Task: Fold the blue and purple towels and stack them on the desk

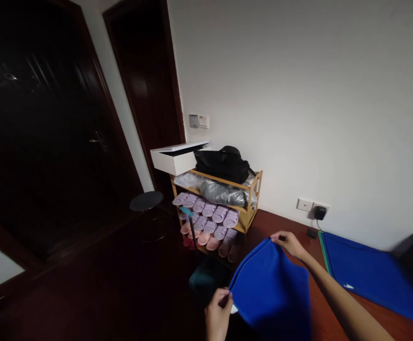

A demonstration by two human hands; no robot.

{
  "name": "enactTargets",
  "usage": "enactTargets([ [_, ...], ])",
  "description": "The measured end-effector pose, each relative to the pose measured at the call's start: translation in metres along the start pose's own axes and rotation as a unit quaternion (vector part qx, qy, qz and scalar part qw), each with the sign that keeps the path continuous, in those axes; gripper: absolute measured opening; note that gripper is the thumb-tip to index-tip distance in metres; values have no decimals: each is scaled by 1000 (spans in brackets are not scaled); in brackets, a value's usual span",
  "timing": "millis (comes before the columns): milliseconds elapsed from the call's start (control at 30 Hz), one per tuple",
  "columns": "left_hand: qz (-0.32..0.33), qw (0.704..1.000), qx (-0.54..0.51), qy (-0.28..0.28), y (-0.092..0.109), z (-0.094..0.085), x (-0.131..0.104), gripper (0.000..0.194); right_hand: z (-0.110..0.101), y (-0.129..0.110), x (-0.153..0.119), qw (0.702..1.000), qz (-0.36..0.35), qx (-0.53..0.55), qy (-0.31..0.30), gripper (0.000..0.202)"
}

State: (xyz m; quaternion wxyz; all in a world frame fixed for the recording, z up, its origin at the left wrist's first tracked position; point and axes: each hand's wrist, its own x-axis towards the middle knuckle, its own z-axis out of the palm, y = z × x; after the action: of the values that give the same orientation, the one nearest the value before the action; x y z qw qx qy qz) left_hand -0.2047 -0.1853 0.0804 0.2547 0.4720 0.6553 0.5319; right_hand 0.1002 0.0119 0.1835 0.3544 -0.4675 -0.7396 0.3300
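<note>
A piece of blue cloth [272, 284] hangs between my two hands, its top edge running slantwise from one to the other. My left hand [219, 310] pinches the lower left corner, where a small white tag [233, 309] shows. The far upper corner is pinched between the fingers of my right hand [288, 242]. The cloth's lower part runs out of the picture. To the right, another blue cloth [369, 270] with a green edge lies flat on the reddish-brown table [329, 308].
Ahead stands a wooden shoe rack [250, 199] with several purple and pink slippers [209, 208]. On top rest a white box [174, 161] and a black bag [224, 163]. A round stool [146, 201] stands left of it. A black plug [320, 212] sits in the wall socket.
</note>
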Motion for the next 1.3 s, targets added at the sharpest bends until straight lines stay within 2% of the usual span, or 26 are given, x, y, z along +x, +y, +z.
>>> enactTargets([
  [133, 72, 997, -37, 0, 64, -13, 2, 35, -81, -42, -65, 998, -28, 36, 49, 44],
  [267, 194, 981, -23, 1, 140, -17, 15, 24, -140, -82, -129, 985, -54, 70, 149, 40],
  [433, 261, 961, -74, -46, 228, -1, 38, 14, -182, -112, -185, 966, -58, 77, 239, 39],
  [567, 276, 952, -113, -75, 273, 19, 49, 12, -201, -124, -211, 951, -29, 87, 295, 42],
  [667, 271, 945, -154, -99, 293, 32, 52, 15, -209, -132, -226, 940, -9, 96, 326, 45],
  [800, 253, 937, -184, -159, 306, 38, 53, 21, -213, -137, -242, 936, -10, 82, 341, 48],
  [1000, 248, 927, -175, -220, 304, 34, 50, 25, -217, -128, -263, 939, -28, 2, 341, 52],
  [1167, 249, 923, -158, -250, 305, 32, 44, 26, -218, -125, -279, 940, -53, -88, 326, 41],
  [1300, 242, 922, -131, -271, 306, 33, 37, 26, -216, -127, -289, 934, -65, -127, 327, 41],
])
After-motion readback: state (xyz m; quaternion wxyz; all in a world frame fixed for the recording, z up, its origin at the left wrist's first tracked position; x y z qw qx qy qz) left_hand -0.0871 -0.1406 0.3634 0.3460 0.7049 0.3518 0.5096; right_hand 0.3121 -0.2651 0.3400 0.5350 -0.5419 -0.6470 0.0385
